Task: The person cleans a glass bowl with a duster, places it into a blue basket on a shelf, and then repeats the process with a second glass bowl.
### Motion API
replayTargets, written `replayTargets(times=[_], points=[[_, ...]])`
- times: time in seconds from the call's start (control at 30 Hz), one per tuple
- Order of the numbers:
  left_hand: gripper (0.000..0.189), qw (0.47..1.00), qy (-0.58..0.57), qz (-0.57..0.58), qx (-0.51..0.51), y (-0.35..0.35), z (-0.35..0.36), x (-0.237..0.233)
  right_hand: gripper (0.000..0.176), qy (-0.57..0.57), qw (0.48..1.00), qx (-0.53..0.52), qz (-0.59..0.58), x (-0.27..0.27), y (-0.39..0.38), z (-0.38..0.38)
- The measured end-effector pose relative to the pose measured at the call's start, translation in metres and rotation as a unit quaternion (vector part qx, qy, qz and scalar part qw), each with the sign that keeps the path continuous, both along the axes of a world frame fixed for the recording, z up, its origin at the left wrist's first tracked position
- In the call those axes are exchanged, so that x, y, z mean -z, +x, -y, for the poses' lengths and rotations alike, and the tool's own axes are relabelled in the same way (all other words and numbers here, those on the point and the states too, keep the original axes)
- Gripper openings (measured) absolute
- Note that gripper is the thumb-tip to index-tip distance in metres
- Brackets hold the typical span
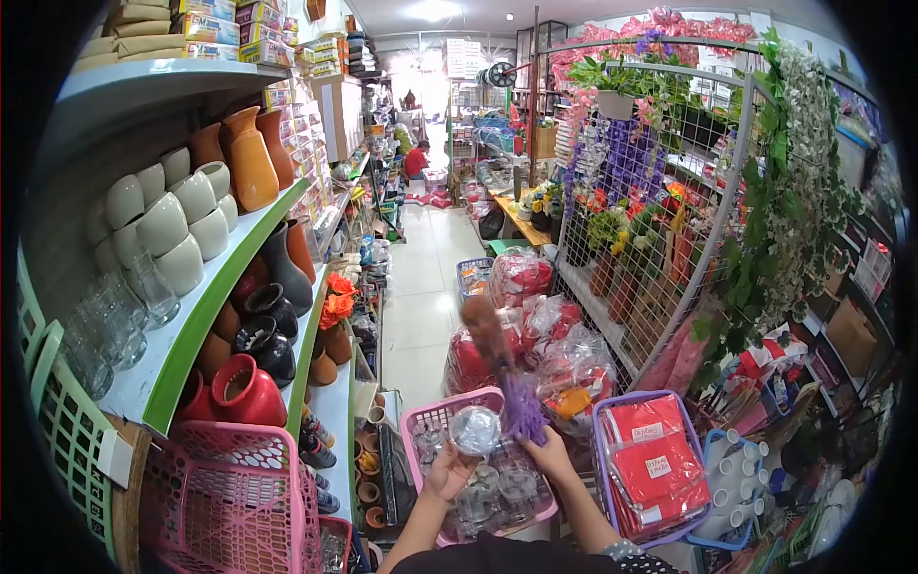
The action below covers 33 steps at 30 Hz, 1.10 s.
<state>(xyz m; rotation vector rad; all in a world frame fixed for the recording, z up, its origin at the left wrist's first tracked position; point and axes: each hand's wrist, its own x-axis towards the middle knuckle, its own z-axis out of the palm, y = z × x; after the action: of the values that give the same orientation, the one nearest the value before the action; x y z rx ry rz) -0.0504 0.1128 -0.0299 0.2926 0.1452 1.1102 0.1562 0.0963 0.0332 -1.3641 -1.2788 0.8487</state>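
My left hand [448, 471] holds up a clear glass bowl [475, 430] wrapped in plastic, just above a pink basket [421, 417] filled with several similar glass pieces. My right hand [552, 452] grips the handle of a purple feather duster [521, 407] whose blurred brown head [485, 325] points up toward the aisle. Both hands hover over the basket, close together, the duster just right of the bowl.
Left shelves carry white, orange, black and red vases [251, 159] and glass jars [115, 320]. An empty pink basket [229, 497] sits at lower left. A purple basket of red packets [655, 464] stands right. Artificial flowers hang on a wire rack [669, 191]. A person in red [416, 160] crouches far down the aisle.
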Motion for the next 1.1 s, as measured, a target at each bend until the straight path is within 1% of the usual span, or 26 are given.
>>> replayTargets(times=[0.07, 0.1, 0.13, 0.17, 0.2, 0.27, 0.3, 0.33, 0.37, 0.4, 0.47, 0.5, 0.53, 0.6, 0.63, 0.67, 0.73, 0.77, 0.8, 0.87, 0.9, 0.93, 0.97, 1.0, 1.03, 1.1], points=[[0.04, 0.999, -0.019, 0.01, -0.047, -0.003, -0.008, 0.011, 0.042, -0.011, 0.999, 0.016, 0.039, -0.004, 0.006, 0.018], [0.033, 0.999, -0.005, -0.007, -0.053, -0.004, -0.012, 0.004, 0.038, -0.033, 0.996, -0.041, 0.074, -0.003, 0.012, 0.028], [0.033, 0.999, -0.004, -0.007, -0.051, -0.008, -0.013, 0.002, 0.034, -0.057, 0.988, -0.098, 0.108, 0.001, 0.018, 0.036], [0.033, 0.998, 0.0, -0.017, -0.052, -0.013, -0.013, 0.0, 0.03, -0.055, 0.983, -0.117, 0.128, 0.004, 0.026, 0.042], [0.033, 0.998, 0.004, -0.028, -0.053, -0.015, -0.015, -0.001, 0.03, -0.055, 0.984, -0.115, 0.128, 0.002, 0.037, 0.046], [0.034, 0.995, 0.033, -0.065, -0.071, -0.016, -0.015, 0.013, 0.029, -0.102, 0.97, -0.186, 0.117, -0.008, 0.057, 0.055], [0.034, 0.996, 0.021, -0.059, -0.071, -0.015, -0.014, 0.016, 0.03, -0.165, 0.96, -0.206, 0.095, -0.021, 0.061, 0.06], [0.034, 0.996, 0.009, -0.054, -0.071, -0.015, -0.014, 0.02, 0.03, -0.166, 0.96, -0.205, 0.094, -0.02, 0.06, 0.062], [0.04, 0.996, -0.058, 0.044, -0.05, -0.015, -0.016, 0.019, 0.03, -0.118, 0.967, -0.2, 0.107, -0.017, 0.059, 0.064], [0.04, 0.996, -0.058, 0.043, -0.048, -0.014, -0.016, 0.018, 0.03, -0.069, 0.971, -0.195, 0.12, -0.015, 0.058, 0.066], [0.04, 0.995, -0.023, -0.039, -0.093, -0.013, -0.017, 0.011, 0.032, -0.078, 0.974, -0.162, 0.135, -0.011, 0.05, 0.068], [0.035, 0.992, -0.048, -0.055, -0.103, -0.01, -0.014, 0.0, 0.033, -0.087, 0.976, -0.132, 0.15, -0.008, 0.045, 0.07], [0.035, 0.992, -0.048, -0.054, -0.104, -0.013, -0.018, 0.009, 0.035, -0.096, 0.976, -0.102, 0.165, -0.006, 0.042, 0.071], [0.03, 0.989, 0.135, 0.021, -0.06, -0.019, -0.025, 0.027, 0.038, -0.066, 0.962, -0.224, 0.139, 0.01, 0.049, 0.071], [0.03, 0.989, 0.135, 0.019, -0.06, -0.021, -0.026, 0.029, 0.04, -0.059, 0.955, -0.235, 0.171, 0.021, 0.055, 0.072], [0.027, 0.994, 0.071, 0.009, -0.078, -0.02, -0.025, 0.019, 0.042, -0.053, 0.947, -0.245, 0.202, 0.019, 0.055, 0.073], [0.023, 0.992, -0.059, -0.008, -0.111, -0.017, -0.024, 0.005, 0.042, -0.082, 0.954, -0.209, 0.197, 0.014, 0.049, 0.072], [0.025, 0.995, -0.02, -0.005, -0.098, -0.02, -0.026, 0.01, 0.041, -0.111, 0.959, -0.174, 0.194, 0.012, 0.044, 0.071], [0.025, 0.995, -0.021, -0.003, -0.099, -0.021, -0.028, 0.015, 0.041, -0.111, 0.959, -0.175, 0.195, 0.009, 0.038, 0.073], [0.025, 0.996, 0.005, 0.034, -0.081, -0.022, -0.032, 0.013, 0.038, -0.05, 0.958, -0.129, 0.252, 0.001, 0.021, 0.08], [0.025, 0.996, 0.005, 0.034, -0.081, -0.021, -0.031, 0.006, 0.035, 0.016, 0.964, -0.102, 0.245, 0.001, 0.015, 0.083], [0.027, 0.993, -0.004, -0.011, -0.117, -0.019, -0.029, 0.0, 0.035, 0.017, 0.964, -0.101, 0.245, 0.002, 0.011, 0.083], [0.03, 0.986, -0.013, -0.057, -0.154, -0.018, -0.026, -0.006, 0.035, -0.008, 0.977, -0.066, 0.203, 0.003, 0.008, 0.082], [0.037, 0.99, 0.027, -0.039, -0.133, -0.02, -0.029, -0.005, 0.035, -0.033, 0.986, -0.032, 0.159, 0.004, 0.005, 0.081], [0.038, 0.989, 0.015, -0.042, -0.139, -0.02, -0.026, -0.006, 0.035, -0.058, 0.992, 0.003, 0.115, 0.005, 0.004, 0.08], [0.039, 0.989, 0.003, -0.044, -0.142, -0.019, -0.022, -0.007, 0.035, -0.073, 0.985, -0.03, 0.153, 0.0, 0.013, 0.079]])
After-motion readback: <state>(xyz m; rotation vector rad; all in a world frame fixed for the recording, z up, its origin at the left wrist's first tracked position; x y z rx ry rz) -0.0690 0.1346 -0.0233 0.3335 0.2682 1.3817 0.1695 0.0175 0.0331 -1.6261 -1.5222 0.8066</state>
